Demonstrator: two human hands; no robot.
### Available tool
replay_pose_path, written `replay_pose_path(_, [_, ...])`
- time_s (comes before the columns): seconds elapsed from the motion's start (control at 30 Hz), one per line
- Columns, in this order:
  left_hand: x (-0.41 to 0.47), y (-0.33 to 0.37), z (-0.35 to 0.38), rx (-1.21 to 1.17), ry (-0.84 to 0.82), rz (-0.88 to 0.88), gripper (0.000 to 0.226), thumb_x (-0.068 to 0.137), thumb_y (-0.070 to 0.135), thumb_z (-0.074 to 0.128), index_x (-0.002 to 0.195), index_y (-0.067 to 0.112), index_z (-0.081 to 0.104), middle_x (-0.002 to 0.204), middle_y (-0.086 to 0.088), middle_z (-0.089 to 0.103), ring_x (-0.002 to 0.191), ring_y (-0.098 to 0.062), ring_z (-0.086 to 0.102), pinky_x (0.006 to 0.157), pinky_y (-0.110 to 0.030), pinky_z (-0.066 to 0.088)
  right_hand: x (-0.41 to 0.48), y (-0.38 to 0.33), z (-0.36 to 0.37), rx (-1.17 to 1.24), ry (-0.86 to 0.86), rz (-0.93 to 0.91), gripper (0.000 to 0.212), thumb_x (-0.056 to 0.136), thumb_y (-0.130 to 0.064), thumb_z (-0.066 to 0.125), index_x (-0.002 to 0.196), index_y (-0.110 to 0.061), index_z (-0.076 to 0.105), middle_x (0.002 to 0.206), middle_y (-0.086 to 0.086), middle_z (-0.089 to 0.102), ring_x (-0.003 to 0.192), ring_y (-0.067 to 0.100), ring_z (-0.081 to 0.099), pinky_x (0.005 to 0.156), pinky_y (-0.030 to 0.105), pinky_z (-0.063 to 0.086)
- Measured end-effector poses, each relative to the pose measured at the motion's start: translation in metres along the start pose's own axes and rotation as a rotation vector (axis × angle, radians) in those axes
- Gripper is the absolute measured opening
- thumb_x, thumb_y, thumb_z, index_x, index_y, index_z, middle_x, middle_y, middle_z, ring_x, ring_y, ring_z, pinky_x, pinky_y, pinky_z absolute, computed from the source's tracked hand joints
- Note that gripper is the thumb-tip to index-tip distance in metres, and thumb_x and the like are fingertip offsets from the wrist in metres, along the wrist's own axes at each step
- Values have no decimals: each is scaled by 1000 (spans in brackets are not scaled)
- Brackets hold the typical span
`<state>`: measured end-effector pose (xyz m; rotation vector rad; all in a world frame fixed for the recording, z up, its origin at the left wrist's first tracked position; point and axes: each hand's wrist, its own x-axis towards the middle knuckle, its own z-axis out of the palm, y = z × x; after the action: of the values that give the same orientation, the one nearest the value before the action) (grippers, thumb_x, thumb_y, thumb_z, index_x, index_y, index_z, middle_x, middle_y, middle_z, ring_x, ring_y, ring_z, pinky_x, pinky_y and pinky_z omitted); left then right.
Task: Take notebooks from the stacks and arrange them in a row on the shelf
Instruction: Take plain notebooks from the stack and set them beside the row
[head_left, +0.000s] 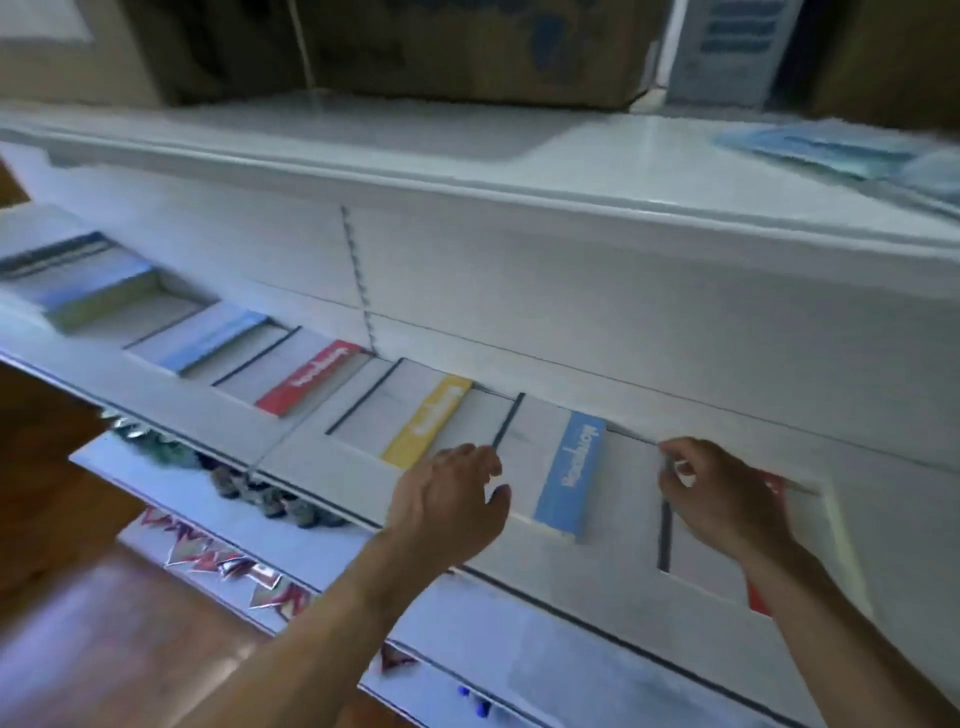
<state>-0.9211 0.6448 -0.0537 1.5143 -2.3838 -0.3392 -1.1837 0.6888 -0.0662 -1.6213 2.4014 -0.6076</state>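
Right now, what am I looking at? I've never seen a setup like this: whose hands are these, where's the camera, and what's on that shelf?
There is no machine here. These are a person's two bare hands, filmed by a single camera worn on the head, looking forward and down. On the white shelf notebooks lie in a row, each white with a coloured band: red notebook, yellow notebook, blue notebook. The left hand hovers beside the blue one, relaxed and holding nothing. The right hand is over the last notebook, and its fingers seem to pinch its top corner.
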Motion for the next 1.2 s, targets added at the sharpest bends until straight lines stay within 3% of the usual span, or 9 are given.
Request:
replay_pose_path(0.13, [-41, -122, -54, 63, 65, -191, 33, 93, 43, 48, 122, 31, 55, 119, 13, 61, 114, -13, 55, 89, -27, 43, 13, -141, 62, 8, -74, -190, 31, 92, -26, 55, 122, -21, 61, 127, 0, 63, 117, 23, 58, 91, 32, 43])
replay_pose_path(0.3, [-103, -244, -120, 143, 132, -422, 29, 91, 42, 48, 113, 27, 59, 112, 7, 63, 108, -21, 59, 80, -33, 47, 1, -314, 143, 70, -214, -428, 31, 92, -29, 54, 121, -22, 60, 126, 0, 62, 114, 23, 58, 90, 30, 43])
replay_pose_path(0.43, [-136, -321, -153, 127, 211, -552, 32, 93, 45, 46, 118, 30, 58, 114, 13, 62, 108, -15, 57, 87, -32, 48, -11, -422, 188, 64, -284, -589, 30, 92, -32, 52, 120, -23, 59, 122, -1, 62, 110, 23, 58, 88, 33, 46])
replay_pose_path(0.57, [-148, -385, -172, 142, 245, -647, 33, 93, 47, 46, 121, 34, 57, 115, 16, 61, 107, -10, 56, 85, -28, 48, -8, -503, 226, 93, -345, -693, 36, 93, -33, 51, 128, -25, 56, 128, -6, 60, 113, 18, 57, 93, 32, 46])
replay_pose_path(0.83, [-100, -535, -205, 168, 259, -709, 29, 93, 48, 47, 116, 33, 58, 109, 15, 61, 97, -10, 59, 79, -25, 50, 48, -652, 322, 144, -388, -724, 35, 92, -31, 52, 126, -24, 58, 129, -4, 59, 115, 18, 57, 95, 32, 45])
replay_pose_path(1.0, [-44, -646, -238, 155, 146, -670, 32, 93, 44, 45, 120, 30, 55, 114, 14, 59, 106, -11, 59, 89, -26, 51, 109, -758, 378, 218, -403, -635, 37, 91, -30, 53, 127, -23, 58, 128, -1, 61, 116, 21, 56, 94, 32, 44])
replay_pose_path(1.2, [17, -745, -286, 175, 213, -646, 33, 94, 47, 48, 122, 31, 57, 116, 14, 62, 103, -9, 60, 86, -27, 53, 161, -867, 415, 458, -475, -490, 32, 90, -25, 56, 122, -20, 61, 122, -1, 64, 111, 19, 59, 84, 25, 39])
